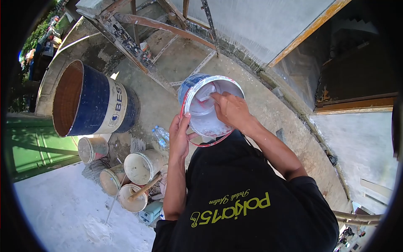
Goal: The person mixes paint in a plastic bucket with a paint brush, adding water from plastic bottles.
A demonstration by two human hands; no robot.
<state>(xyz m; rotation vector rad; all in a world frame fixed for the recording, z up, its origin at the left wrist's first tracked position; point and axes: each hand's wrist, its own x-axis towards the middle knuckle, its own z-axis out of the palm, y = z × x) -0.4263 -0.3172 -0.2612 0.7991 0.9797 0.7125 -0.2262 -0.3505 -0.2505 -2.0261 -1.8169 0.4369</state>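
A blue paint bucket point(188, 87) with a white-smeared inside is tipped so that its mouth faces me. My left hand point(180, 136) grips its rim on the left, near the red handle point(212, 145). My right hand point(231, 110) reaches into the mouth, its fingers closed on a whitish, paint-covered piece point(205, 91) against the inner wall. I cannot make out exactly what kind of piece this is. Whitish residue coats the bucket's bottom and sides.
A large blue drum point(94, 98) lies on its side at the left. Below it stand several dirty buckets point(140, 168), one with a wooden handle point(145, 187). Plastic bottles point(160, 136) lie on the concrete. A paint-spattered scaffold frame point(138, 59) stands ahead, beside a wall point(252, 29).
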